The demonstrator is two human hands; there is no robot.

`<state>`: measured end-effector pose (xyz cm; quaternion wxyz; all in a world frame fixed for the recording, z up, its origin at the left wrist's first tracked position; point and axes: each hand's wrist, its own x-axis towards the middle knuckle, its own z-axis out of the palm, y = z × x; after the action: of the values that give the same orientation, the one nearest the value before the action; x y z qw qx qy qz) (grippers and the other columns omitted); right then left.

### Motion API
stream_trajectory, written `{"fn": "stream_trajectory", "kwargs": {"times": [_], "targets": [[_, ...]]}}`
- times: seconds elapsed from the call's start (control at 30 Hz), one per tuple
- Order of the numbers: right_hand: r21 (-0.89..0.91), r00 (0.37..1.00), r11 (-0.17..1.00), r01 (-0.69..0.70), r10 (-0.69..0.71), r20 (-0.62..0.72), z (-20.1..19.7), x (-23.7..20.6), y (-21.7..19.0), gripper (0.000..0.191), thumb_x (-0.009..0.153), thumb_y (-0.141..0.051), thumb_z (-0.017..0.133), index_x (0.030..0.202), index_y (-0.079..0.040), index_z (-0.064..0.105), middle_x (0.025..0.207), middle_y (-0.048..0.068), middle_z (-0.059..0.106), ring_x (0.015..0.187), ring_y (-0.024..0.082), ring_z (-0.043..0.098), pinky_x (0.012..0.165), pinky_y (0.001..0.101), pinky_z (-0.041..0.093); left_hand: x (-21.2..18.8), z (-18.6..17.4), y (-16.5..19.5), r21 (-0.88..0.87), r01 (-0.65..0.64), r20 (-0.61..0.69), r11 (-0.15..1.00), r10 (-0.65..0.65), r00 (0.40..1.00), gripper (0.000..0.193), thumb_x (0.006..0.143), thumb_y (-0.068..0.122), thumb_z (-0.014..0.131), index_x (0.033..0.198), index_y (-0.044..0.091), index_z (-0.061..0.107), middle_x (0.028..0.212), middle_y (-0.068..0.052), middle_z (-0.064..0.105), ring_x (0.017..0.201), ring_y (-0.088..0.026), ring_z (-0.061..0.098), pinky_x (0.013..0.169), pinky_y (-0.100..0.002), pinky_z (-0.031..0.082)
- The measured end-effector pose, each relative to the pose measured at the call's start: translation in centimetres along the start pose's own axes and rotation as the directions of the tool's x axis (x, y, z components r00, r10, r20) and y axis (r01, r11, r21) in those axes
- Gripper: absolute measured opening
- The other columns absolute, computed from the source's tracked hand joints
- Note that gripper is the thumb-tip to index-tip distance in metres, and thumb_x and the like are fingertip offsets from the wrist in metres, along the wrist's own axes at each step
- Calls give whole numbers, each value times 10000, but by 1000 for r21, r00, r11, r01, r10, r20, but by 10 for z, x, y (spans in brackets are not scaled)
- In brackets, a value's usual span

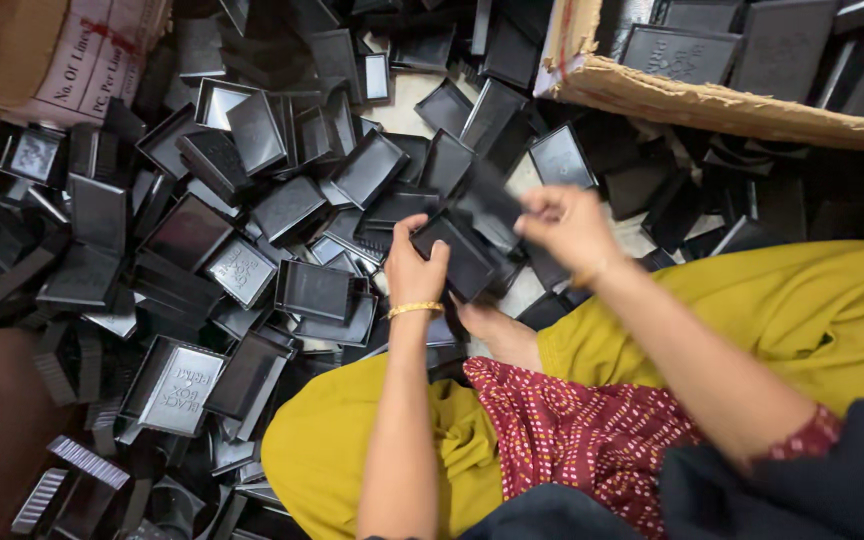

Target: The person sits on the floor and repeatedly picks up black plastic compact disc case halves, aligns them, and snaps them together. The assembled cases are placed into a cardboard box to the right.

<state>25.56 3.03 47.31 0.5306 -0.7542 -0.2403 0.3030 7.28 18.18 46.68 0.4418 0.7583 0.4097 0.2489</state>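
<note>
A heap of black plastic trays (192,240) covers the floor from nine o'clock round to one o'clock, the shallow rectangular pieces lying tilted, overlapping and upside down in no order. At one to two o'clock a torn cardboard box (722,105) holds more of the same black pieces, its ragged brown edge running across the upper right. A second carton (62,55) with printed sides sits at eleven o'clock. The person's lap fills five to six o'clock: mustard-yellow trousers (812,310) and a dark red dotted garment (572,430).

Near the centre, just above the knees, both hands meet on a black tray (462,255). The left hand (415,268), with a gold bangle (415,309) on its wrist, clasps the tray's lower left edge, thumb on top and fingers curled behind. The right hand (567,228) pinches a second black piece (492,200), blurred, between thumb and fingertips at the held tray's upper right corner; whether the two pieces touch cannot be told. A bare foot (497,335) shows just below the hands.
</note>
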Motion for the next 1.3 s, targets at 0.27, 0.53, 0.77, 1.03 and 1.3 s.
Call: {"fn": "stream_trajectory", "kwargs": {"times": [0.27,0.53,0.77,1.03,1.3], "targets": [[366,993,928,-73,31,118,56,-49,16,183,839,-118,820,882,-39,660,1215,31,688,1059,116,600,953,261,480,-10,47,-23,-842,336,326,423,-99,940,483,757,18,595,1237,76,585,1158,-59,644,1055,-193,614,950,-318,512],[3,997,1000,24,-25,79,40,-54,-29,518,713,-210,881,1158,-97,640,1222,52,680,1151,166,651,991,326,524,-2,38,-25,-915,388,329,112,-349,877,412,1015,510,542,1102,112,601,993,-69,656,909,-214,648,824,-360,547],[-117,990,989,93,-80,113,48,-75,-56,607,726,-248,902,1273,-103,682,1274,106,691,1185,213,688,1038,379,546,-1,35,-17,-898,309,211,314,-309,927,545,1059,579,387,1118,85,609,1089,-50,674,992,-179,652,908,-324,547],[-61,992,997,48,-41,119,52,-76,-51,620,730,-270,885,1284,-94,669,1257,102,721,1143,195,713,1000,350,575,-8,42,-12,-835,347,239,427,-287,928,599,1059,592,312,1177,87,613,1101,-89,662,975,-187,626,886,-318,515],[321,790,788,-525,310,529,32,-67,-52,492,841,-301,798,1252,-38,731,1121,74,751,974,145,690,797,301,559,1,17,-17,-506,155,199,848,-60,978,700,1098,544,274,877,25,689,768,-102,726,725,-232,705,718,-349,546]]}}
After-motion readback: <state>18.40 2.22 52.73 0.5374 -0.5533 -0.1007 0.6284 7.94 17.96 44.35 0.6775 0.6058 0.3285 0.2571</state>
